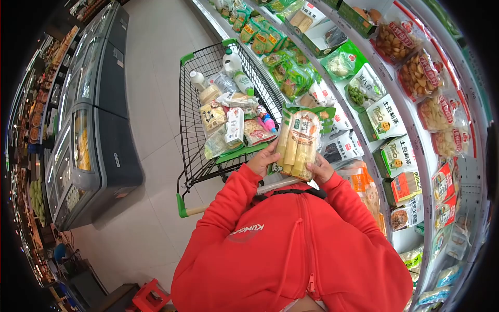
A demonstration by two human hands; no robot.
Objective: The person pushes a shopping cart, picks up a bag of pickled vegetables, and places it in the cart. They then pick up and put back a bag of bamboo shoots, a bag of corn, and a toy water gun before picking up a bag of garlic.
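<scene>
Between both hands I hold a clear and green plastic bag of pale, stick-like vegetables point(298, 140), upright in front of my chest. My left hand point(264, 158) grips its left edge, fingers partly behind the bag. Its lower right edge is gripped by my right hand point(320, 169). Just beyond the bag stands a black wire shopping cart point(193, 166) with green corners. Inside it lie a white jug point(231, 62), a bottle with a green cap point(243, 83), a white carton point(234, 125) and several bagged foods.
Shelves of packaged foods point(385, 118) curve along my right side, close to my right arm. To the left, dark-grey display freezers point(112, 122) line the tiled aisle floor point(156, 99). A red stool-like object point(150, 295) stands at the lower left.
</scene>
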